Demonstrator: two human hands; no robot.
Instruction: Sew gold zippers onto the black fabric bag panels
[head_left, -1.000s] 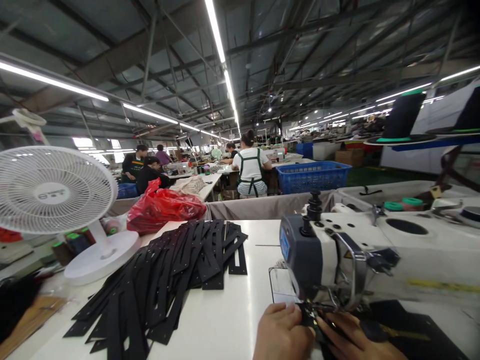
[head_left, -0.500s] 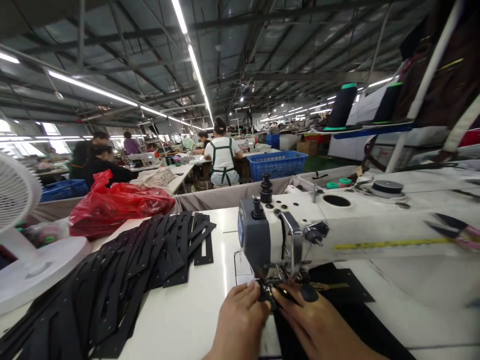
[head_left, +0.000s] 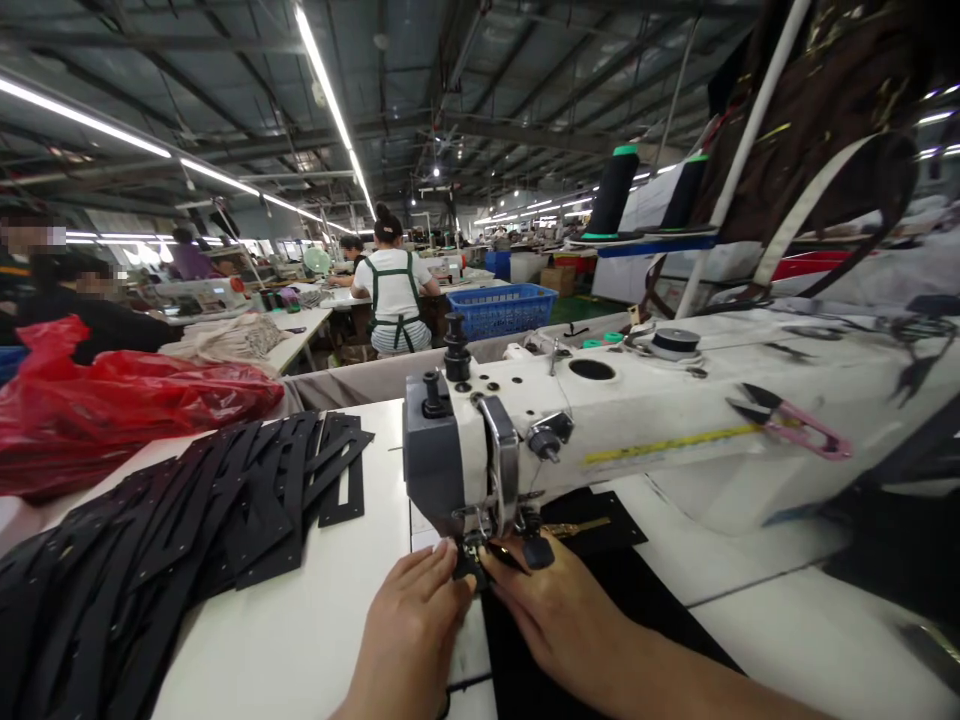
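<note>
Fingers of our left hand (head_left: pixel 409 620) curl and those of our right hand (head_left: pixel 566 605) stretch, touching black cloth (head_left: pixel 645 590) under the sewing machine (head_left: pixel 630 405); its parts hide some tips, so we can't tell if they pinch. Black strips (head_left: pixel 259 535) and a red bag (head_left: pixel 172 392) crowd our left.

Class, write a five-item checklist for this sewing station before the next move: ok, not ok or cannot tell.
1. Left hand beside the metal presser foot: ok.
2. Right hand over the flat, black sheet material: ok.
3. Needle position: cannot tell; too small.
4. Pink-handled, dark-bladed snips apart from both hands: ok.
5. White, glossy tabletop free of loose pieces: not ok; flat, black, slotted strips lie heaped there.
</note>
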